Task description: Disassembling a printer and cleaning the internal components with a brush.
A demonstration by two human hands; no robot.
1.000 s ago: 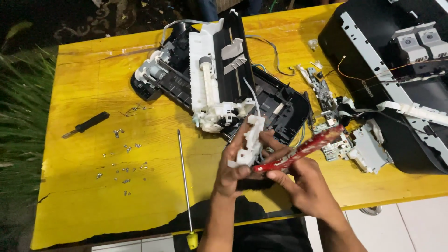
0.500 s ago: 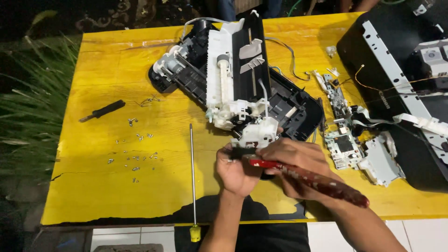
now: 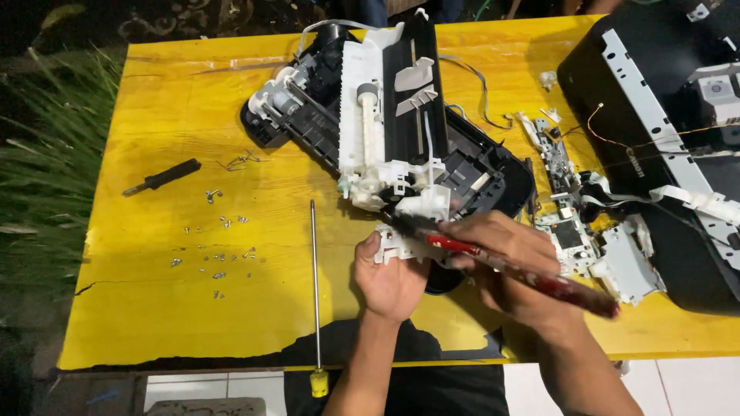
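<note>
While the left hand point(image 3: 391, 281) is curling its fingers around a small white part point(image 3: 401, 245), thumb lying along its left edge, the right hand point(image 3: 505, 258) is closing on a red-handled brush point(image 3: 532, 277), fingers pressed together over the handle. The brush is slanting from lower right up to its dark bristles, which are meeting the part just where it is sitting against the near edge of the printer point(image 3: 401, 131). Both hands are working at the near side of the yellow table point(image 3: 154, 308).

Left of them, one long screwdriver point(image 3: 314, 293) is lying with its yellow handle hanging over the near edge. Farther left, loose screws point(image 3: 220, 250) are lying scattered, around fifteen, too small for counting exactly. Beyond those, one short black driver point(image 3: 162, 178) is resting apart.

The opened printer is lying across the middle, black shell under, white frame on top. To its right, two green circuit boards point(image 3: 559, 192) are sitting beside a pale grey bracket point(image 3: 628, 258). At the far right, a second black casing point(image 3: 655, 146) is standing with a white strip running along it and small white lettering on its side; thin orange wire is trailing across it.
</note>
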